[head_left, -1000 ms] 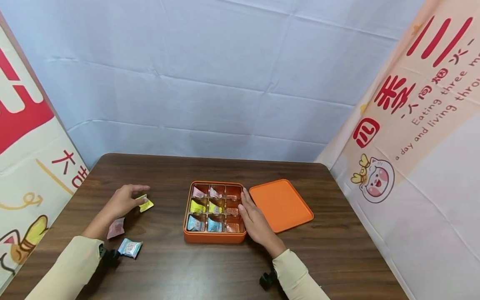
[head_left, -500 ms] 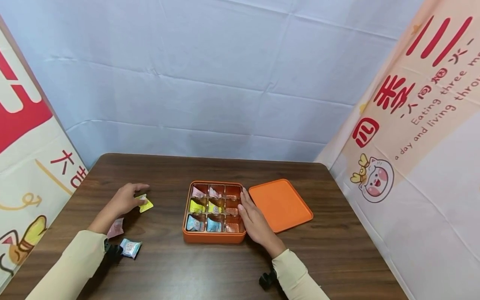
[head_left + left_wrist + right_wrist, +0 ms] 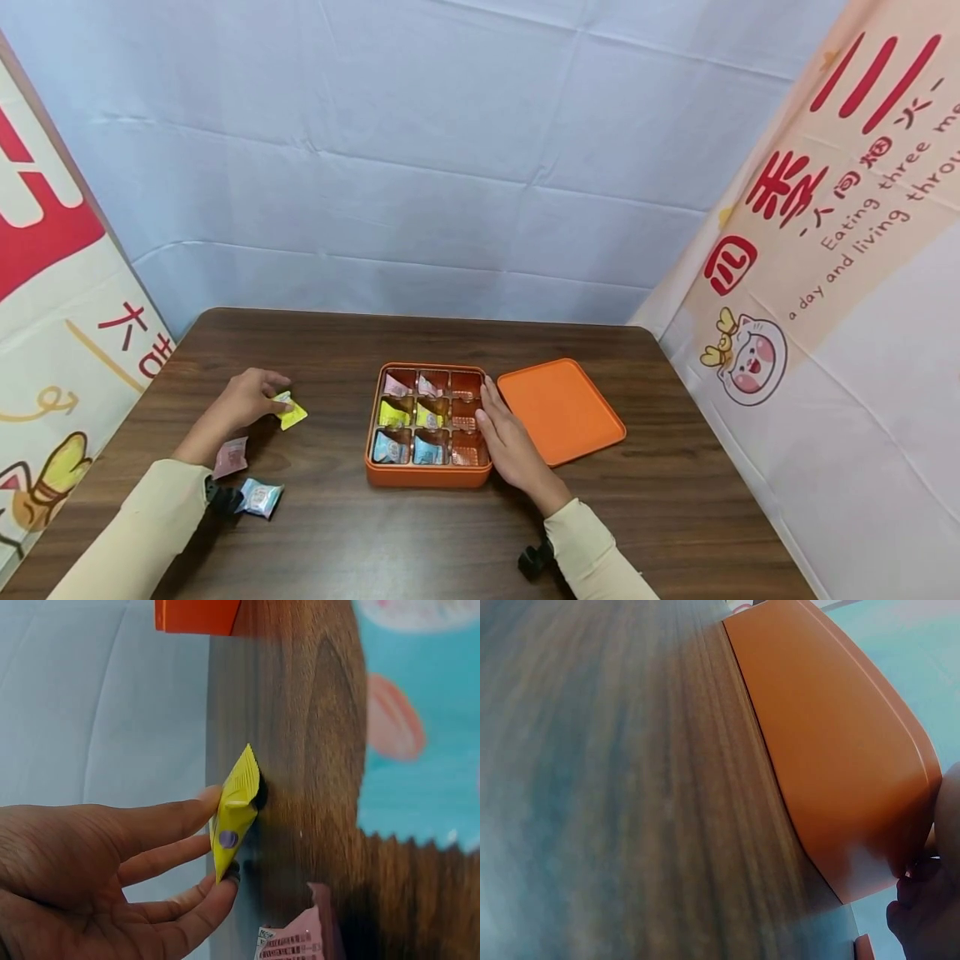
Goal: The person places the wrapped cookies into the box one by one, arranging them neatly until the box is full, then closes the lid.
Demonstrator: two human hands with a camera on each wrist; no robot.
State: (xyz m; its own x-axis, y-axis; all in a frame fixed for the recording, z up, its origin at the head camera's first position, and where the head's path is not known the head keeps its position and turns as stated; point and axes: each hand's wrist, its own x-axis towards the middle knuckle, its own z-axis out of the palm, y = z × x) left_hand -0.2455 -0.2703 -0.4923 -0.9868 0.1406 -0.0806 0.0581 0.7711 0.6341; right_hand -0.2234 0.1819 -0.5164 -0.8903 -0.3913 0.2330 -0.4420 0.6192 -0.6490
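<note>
My left hand [image 3: 251, 397] pinches a small yellow candy packet [image 3: 238, 814] between thumb and fingers, at the left of the table. Near that wrist lie a pink candy packet [image 3: 232, 456] and a blue one [image 3: 262, 497]. An orange box [image 3: 429, 475] with a divided tray stands mid-table. Its left and middle columns hold pink, yellow and blue packets from back to front; the right column's compartments show bare. With fingers extended, my right hand [image 3: 513, 442] rests against the box's right side.
An orange square lid [image 3: 562, 410] lies flat just right of the box, partly behind my right hand. The brown wooden table [image 3: 360, 550] ends at a pale cloth backdrop [image 3: 420, 167]. Printed cloth panels flank it on both sides.
My left hand's fingers, spread over the yellow packet before, have closed on it. The packet has barely shifted. My right hand and the box have stayed put.
</note>
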